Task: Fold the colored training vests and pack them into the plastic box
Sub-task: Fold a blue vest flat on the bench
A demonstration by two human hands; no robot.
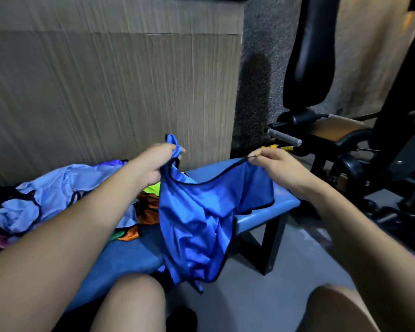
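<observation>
Blue vest held up over blue bench; left hand clenched on shoulder strap, right hand pinching black-trimmed edge.

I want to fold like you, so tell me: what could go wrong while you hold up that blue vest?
The blue vest hangs bunched and twisted between the left hand and right hand, so a fold might come out crooked. The right hand pinches only the thin black trim; it could slip. The vest's bottom dangles past the blue bench edge and might brush the floor.
</observation>
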